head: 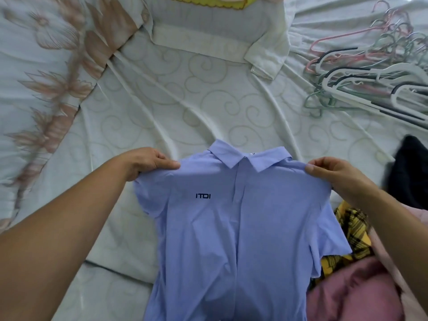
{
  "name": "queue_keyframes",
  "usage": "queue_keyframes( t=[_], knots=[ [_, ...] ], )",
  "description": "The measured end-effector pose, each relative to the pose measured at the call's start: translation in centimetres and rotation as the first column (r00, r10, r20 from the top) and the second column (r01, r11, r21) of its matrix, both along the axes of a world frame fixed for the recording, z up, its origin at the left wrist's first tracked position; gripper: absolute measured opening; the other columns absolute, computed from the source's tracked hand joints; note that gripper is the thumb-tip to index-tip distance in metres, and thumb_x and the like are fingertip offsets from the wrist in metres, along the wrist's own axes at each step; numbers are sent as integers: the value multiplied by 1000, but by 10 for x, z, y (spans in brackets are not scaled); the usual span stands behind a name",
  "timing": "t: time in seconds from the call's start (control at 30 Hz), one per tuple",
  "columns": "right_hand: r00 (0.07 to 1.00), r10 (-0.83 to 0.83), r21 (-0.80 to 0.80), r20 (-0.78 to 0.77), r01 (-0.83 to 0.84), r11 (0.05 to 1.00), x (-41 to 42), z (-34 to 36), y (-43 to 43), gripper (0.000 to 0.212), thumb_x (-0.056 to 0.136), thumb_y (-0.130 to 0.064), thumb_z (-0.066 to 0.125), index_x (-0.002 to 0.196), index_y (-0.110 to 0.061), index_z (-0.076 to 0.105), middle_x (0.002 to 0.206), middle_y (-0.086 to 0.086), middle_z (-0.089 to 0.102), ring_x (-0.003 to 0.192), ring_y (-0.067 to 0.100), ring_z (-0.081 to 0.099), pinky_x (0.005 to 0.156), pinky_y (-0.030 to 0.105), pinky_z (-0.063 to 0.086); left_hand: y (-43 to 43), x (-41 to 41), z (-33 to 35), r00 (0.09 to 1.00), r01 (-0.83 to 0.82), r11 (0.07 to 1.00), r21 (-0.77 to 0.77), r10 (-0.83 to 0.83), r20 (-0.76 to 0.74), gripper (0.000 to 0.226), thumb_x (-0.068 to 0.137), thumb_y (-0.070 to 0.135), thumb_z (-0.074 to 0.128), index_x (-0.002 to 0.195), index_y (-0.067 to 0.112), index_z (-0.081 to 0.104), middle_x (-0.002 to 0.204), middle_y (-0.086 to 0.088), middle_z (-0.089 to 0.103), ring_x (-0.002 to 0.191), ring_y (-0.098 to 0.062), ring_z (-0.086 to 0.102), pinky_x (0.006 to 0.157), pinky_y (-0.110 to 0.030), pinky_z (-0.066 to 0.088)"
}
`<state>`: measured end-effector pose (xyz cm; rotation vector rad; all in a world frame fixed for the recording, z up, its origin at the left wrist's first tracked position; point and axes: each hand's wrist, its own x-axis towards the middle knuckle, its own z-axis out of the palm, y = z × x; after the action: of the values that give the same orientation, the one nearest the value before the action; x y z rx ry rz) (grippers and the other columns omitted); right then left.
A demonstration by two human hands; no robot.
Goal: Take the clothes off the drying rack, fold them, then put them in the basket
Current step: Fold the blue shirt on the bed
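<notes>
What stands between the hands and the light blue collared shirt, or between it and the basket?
Nothing visible: the left hand and right hand already pinch the light blue collared shirt at its shoulders. No basket can be made out, so that path cannot be judged.

Even, soft, diffuse lighting is shown throughout; its source cannot be made out. Shadows are faint: thin grey bands are cast beneath the creases of the white bedsheet [208, 100], and a narrow strip of shade is laid along the left edge of the blue shirt [243, 216]. The whites at the upper right are rendered pale. Wide-angle distortion is marked: the sheet's creases are bowed outward, and whatever lies near the lower corners is enlarged. The floral quilt [46, 89] at the left edge is smeared by blur — its pattern is streaked — while the hangers [370, 72] at the right are rendered slightly soft. The shirt's chest lettering is kept sharp.
</notes>
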<state>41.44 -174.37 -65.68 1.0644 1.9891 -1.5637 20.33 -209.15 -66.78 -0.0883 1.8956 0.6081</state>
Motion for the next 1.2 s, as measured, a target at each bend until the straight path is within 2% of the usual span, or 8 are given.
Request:
queue_keyframes(
  t=[0.1,0.17,0.3,0.5,0.7,0.87,0.97,1.2],
  knots=[
    [931,286,35,225,-301,953,0,17,10,74,37,-72,77,76,-10,72,77,10,66,73,21,58,71,36,43,-5,6,21,983,86,996,24,-82,-162,23,78,26,74,58,16,67,51,7,58,61,-12,49,56,-23,35],
    [923,310,11,229,-320,947,-1,28,16,97,9,-77,76,75,-7,71,73,9,67,69,20,60,68,34,46,-9,10,37,957,85,992,91,-55,-286,17,83,20,69,69,12,67,59,2,57,64,-11,47,58,-22,33],
    [990,142,-169,-18,-143,975,1,62,11,82,11,-62,87,66,-9,59,58,1,59,51,10,55,45,20,44,-17,21,65,861,48,989,137,29,-507,12,90,14,60,83,5,64,72,-5,52,66,-14,43,58,-24,32],
    [955,-80,-418,-285,-49,907,3,110,7,61,26,-41,95,75,-13,71,91,10,68,83,24,65,70,29,57,-28,36,126,776,-287,816,503,505,-377,28,98,13,44,72,13,54,55,5,58,58,-11,48,54,-21,40],
    [881,5,-246,-473,-137,960,-13,193,7,25,45,-37,85,58,-23,68,60,-6,65,51,5,60,49,20,49,-44,26,201,681,-27,909,417,322,-657,27,97,14,48,70,15,54,62,4,52,56,-6,42,55,-18,34],
    [869,177,17,-462,-191,981,-66,245,11,79,11,-58,89,71,-13,65,61,-3,66,52,7,60,47,17,49,-44,-25,251,555,-40,905,424,373,-744,28,93,5,53,70,20,52,67,0,49,50,0,46,49,-10,37],
    [842,151,21,-517,-164,986,-109,275,10,88,6,-58,89,77,-10,67,69,-3,71,62,6,65,57,16,53,-39,-59,276,476,-79,858,508,480,-737,28,91,4,56,69,22,52,63,8,55,50,5,49,46,-2,35],
    [698,31,52,-716,8,999,-210,356,13,41,30,-39,90,55,-16,66,59,-9,66,57,4,60,62,16,52,-28,-153,345,396,-138,717,683,672,-625,22,86,14,65,69,26,58,62,15,59,62,3,51,61,-11,42]
  ],
)
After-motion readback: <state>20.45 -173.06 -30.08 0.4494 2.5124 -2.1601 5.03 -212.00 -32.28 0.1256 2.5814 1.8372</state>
